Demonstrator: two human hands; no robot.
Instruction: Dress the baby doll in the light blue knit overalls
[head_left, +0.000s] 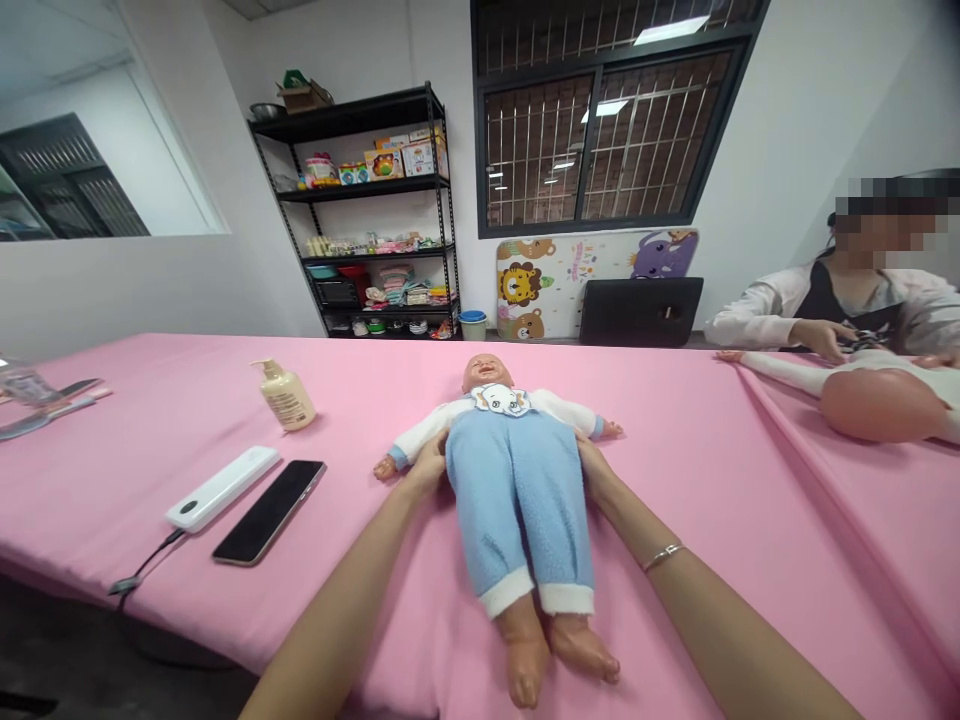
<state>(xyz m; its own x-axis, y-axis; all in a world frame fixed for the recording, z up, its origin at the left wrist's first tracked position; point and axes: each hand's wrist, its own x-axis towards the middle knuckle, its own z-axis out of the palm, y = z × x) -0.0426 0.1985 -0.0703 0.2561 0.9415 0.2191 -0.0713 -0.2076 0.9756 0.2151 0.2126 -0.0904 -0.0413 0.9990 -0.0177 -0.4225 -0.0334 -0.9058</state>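
Pink surface (750, 560) stretches across the room. Near the middle, a dressed baby doll (517, 500) lies on its back. The left hand (426, 468) and right hand (596, 470) touch its sides, but it is hard to tell if each grip is clamped. Left of the doll sit a black phone (268, 512) and a lotion pump bottle (286, 395). Past the doll stands a black shelf (360, 188).

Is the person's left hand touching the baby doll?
Touching. The head view shows the left hand against the side of the baby doll, at its waist, with no gap.
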